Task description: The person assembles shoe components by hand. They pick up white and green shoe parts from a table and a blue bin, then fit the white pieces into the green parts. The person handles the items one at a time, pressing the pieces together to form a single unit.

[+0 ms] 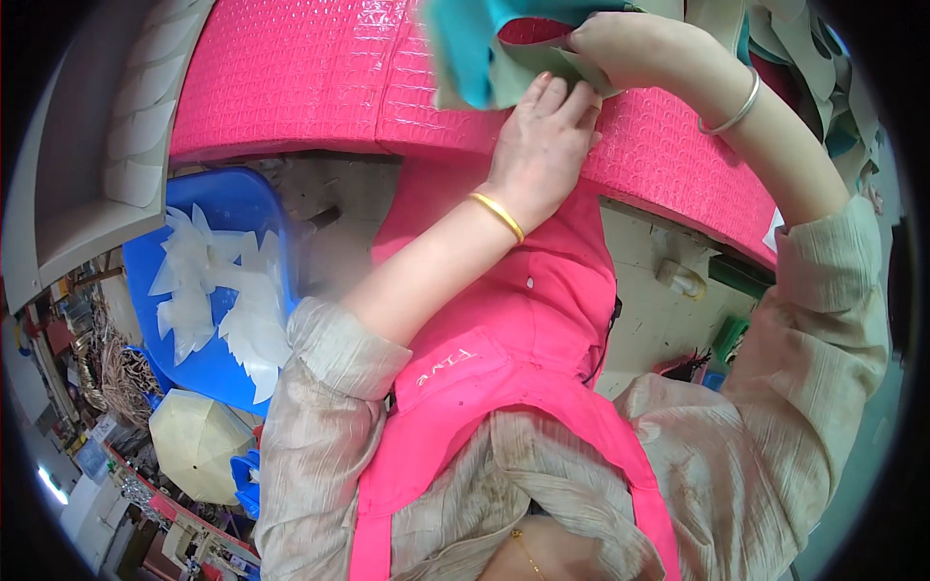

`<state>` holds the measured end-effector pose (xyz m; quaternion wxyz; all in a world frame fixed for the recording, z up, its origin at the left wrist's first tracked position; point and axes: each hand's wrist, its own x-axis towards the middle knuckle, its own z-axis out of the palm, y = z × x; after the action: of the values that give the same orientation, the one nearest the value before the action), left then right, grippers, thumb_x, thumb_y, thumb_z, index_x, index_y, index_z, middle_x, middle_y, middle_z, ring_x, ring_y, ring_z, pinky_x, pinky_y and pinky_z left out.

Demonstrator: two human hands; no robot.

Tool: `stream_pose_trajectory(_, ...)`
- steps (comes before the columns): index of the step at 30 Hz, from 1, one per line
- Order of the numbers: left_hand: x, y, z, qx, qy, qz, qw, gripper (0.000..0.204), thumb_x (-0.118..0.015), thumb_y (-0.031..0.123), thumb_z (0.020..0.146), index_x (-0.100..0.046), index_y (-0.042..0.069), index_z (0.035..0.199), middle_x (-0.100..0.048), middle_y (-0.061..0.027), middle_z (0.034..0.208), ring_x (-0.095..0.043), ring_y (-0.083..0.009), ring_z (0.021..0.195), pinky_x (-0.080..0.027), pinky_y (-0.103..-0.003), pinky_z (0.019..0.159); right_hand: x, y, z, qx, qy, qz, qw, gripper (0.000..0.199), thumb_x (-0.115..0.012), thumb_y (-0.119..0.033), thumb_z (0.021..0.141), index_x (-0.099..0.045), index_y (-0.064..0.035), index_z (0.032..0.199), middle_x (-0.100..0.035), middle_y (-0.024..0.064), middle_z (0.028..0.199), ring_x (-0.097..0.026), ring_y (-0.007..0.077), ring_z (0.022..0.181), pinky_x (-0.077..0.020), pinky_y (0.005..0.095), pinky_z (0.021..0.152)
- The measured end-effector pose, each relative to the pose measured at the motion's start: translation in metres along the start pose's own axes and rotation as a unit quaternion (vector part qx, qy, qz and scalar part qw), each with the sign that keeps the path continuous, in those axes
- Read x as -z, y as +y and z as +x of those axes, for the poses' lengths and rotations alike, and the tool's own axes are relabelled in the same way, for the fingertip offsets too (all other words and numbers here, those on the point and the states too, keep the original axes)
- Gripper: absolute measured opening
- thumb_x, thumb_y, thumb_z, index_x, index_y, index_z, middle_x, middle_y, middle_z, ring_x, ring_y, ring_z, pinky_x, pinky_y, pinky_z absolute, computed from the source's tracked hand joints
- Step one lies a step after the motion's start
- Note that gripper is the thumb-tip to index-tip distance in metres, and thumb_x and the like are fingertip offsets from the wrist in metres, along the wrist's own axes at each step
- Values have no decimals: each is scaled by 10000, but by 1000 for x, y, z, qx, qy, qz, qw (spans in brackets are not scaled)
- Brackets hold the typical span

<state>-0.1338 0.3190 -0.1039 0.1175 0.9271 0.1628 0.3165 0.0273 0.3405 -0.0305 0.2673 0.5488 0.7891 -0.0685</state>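
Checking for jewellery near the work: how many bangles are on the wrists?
2: a gold bangle on the left wrist, a silver bangle on the right wrist. Sleeves may hide others.

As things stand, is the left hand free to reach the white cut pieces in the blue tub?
Probably not at once: the left hand is pressing the teal sheet, though nothing blocks the blue tub.

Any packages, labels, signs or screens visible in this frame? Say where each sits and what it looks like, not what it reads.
Apron lettering: a short line of white stitched letters on the pink apron, lower centre, slanting upward.
Blue tub: at left below the pink table, holding pale translucent cut pieces.
No screens or signs can be made out.
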Motion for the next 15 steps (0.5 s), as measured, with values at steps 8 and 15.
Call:
stream_pose_trajectory(8, -16, 10, 7, 49, 21, 8, 999, 338, -605, 189, 734, -595, 107, 1062, -500, -45, 1004, -457, -222, 948, -377, -369, 841, -43, 2, 2, -82, 126, -47, 988, 321, -608, -73, 663, -542, -25, 973, -622, 112, 810, -614, 235, 762, -486, 296, 676)
stream_pose_trajectory(15, -26, 21, 31, -83, -30, 180, 980, 154, -539, 166, 700, -674, 135, 768, -585, -19, 890, -515, -189, 927, -351, -331, 849, -38, 33, -57, -91, 243, 216, 941, 290, -634, -153, 721, -563, -54, 985, -618, 88, 856, -595, 194, 787, -471, 289, 706)
